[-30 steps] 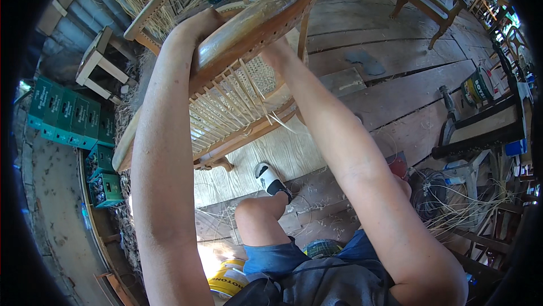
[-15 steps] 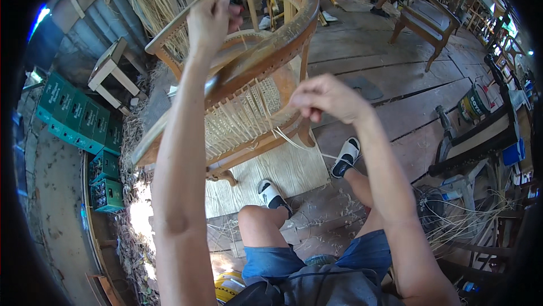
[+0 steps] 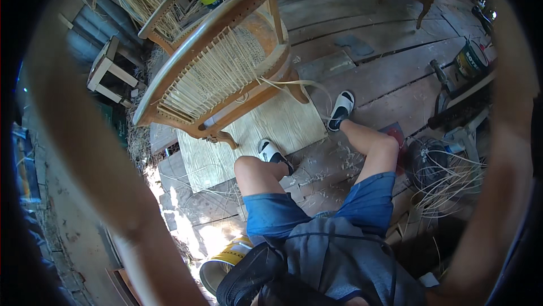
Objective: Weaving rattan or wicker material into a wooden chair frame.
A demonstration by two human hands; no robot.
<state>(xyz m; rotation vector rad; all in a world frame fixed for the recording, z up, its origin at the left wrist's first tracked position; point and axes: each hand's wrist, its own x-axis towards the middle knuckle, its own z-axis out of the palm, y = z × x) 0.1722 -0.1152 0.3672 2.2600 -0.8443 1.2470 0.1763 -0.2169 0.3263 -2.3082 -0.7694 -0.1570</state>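
From where I stand, with twelve o'clock straight ahead of the person in a grey top [image 3: 339,249] and blue shorts [image 3: 277,215], both arms are lifted wide. The blurred left forearm [image 3: 104,164] goes up at ten o'clock, the right forearm [image 3: 503,170] at two. Neither the left hand nor the right hand shows, so I cannot tell whether the fingers are open, closed or gripping something.

The brown, curved-frame wooden armchair [image 3: 184,48] stands at eleven o'clock, just beyond the knees, its side panel of pale cane strands [image 3: 212,71] facing the sitter, presumably to keep that side easy to reach. A thin loose end of pale cane [image 3: 311,84] trails from its lower rail toward one o'clock, apparently left long. Beneath it lies a flat, pale wood-grain sheet [image 3: 209,164], perhaps there to spare the chair's feet. White sandals [image 3: 343,102] rest apart near the sheet, likely for a steady seat.

At two o'clock, a tangled heap of thin, pale strands [image 3: 447,195] sits on the right, probably for handiness. A yellow, round bucket [image 3: 231,254] lies at nine o'clock, beside the hip.
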